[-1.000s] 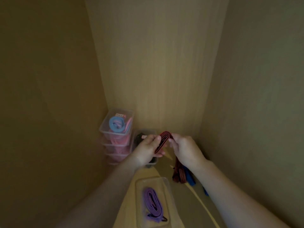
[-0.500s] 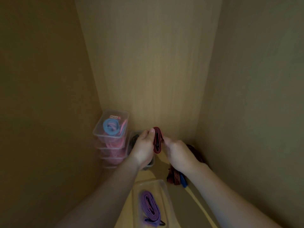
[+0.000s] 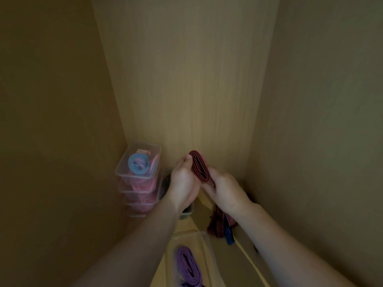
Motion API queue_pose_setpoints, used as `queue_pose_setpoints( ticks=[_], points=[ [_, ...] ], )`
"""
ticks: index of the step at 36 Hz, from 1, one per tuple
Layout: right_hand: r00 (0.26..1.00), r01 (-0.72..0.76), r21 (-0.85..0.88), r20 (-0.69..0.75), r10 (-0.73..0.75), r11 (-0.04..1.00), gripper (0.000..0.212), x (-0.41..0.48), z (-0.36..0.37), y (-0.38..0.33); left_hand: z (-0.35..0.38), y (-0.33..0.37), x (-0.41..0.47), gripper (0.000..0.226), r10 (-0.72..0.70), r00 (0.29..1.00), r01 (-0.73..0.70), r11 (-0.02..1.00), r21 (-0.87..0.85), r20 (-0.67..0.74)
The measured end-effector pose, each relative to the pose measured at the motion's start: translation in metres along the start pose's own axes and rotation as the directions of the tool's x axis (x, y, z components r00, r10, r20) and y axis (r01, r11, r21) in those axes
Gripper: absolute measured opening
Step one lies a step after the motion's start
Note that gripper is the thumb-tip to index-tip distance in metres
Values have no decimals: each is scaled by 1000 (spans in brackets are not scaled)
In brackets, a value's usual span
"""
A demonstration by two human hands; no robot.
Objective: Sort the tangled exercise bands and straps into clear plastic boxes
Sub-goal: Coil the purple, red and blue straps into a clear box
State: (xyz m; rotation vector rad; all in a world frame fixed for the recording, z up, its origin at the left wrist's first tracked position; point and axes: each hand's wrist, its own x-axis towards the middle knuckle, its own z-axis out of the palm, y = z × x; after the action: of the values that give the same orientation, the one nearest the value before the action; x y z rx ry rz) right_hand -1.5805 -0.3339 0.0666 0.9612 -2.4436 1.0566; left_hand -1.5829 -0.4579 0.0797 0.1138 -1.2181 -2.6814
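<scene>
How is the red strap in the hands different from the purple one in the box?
The red strap is dark-striped; the purple strap looks plain. The red strap is held by the left hand and right hand; the purple strap lies in a clear box. The red strap seems to trail a loose tail; the purple strap lies folded. Both form long flat loops.

Two bare arms of one person, seen from above in dim, warm light. The left forearm (image 3: 149, 235) and right forearm (image 3: 269, 235) are uncovered along all their visible length. The left hand (image 3: 183, 181) and right hand (image 3: 227, 189) are bare too, with rounded fingers (image 3: 187, 162). One left fingertip shows a short, trimmed nail.
</scene>
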Motion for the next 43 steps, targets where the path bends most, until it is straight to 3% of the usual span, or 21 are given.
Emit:
queue_pose_setpoints(
  ticks=[4, 7, 9, 11, 13, 18, 24, 31, 35, 38, 41, 43],
  points=[
    [998, 51, -40, 36, -50, 998, 32, 0, -7, 7, -9, 6, 3, 20, 10, 998, -11, 1000, 13, 59],
    [987, 74, -66, 145, -64, 995, 32, 0, -11, 11, -16, 17, 5, 14, 27, 998, -45, 949, 311, 61],
    [965, 93, -75, 254, -71, 993, 33, -1, -14, 13, -22, 29, 4, 16, -20, 993, -62, 757, 650, 118],
    [943, 105, -49, 322, -83, 993, 31, -2, -16, 13, -29, 38, 3, 20, -194, 963, -58, 527, 848, 187],
    [939, 78, -34, 338, -62, 996, 28, -4, -18, 14, -36, 42, 3, 25, -331, 920, -34, 471, 881, 212],
    [967, 61, -43, 249, -48, 997, 26, -3, -26, 18, -40, 37, -3, 8, -325, 910, -26, 575, 818, 258],
    [953, 81, -91, 299, -51, 993, 29, 4, -30, 18, -28, 37, -7, 14, -422, 850, -118, 430, 895, 315],
    [998, 26, -69, 53, -22, 997, 31, 9, -25, 10, -22, 20, -6, 15, -179, 943, -133, 571, 810, 280],
    [998, 3, -48, 58, 0, 999, 43, 6, -14, 5, -19, 9, -9, 30, -43, 980, -109, 703, 703, 195],
    [995, -7, -55, 98, 12, 998, 55, 4, -7, 3, -14, 7, -9, 28, -25, 990, -60, 812, 581, 137],
    [998, -12, -43, 64, 15, 999, 56, 6, -2, 0, -10, 5, -9, 55, -51, 991, -9, 896, 444, 123],
    [999, 2, -23, 44, -1, 1000, 56, 7, -1, -3, -8, 6, -11, 59, -66, 991, 18, 930, 367, 118]
  ],
)
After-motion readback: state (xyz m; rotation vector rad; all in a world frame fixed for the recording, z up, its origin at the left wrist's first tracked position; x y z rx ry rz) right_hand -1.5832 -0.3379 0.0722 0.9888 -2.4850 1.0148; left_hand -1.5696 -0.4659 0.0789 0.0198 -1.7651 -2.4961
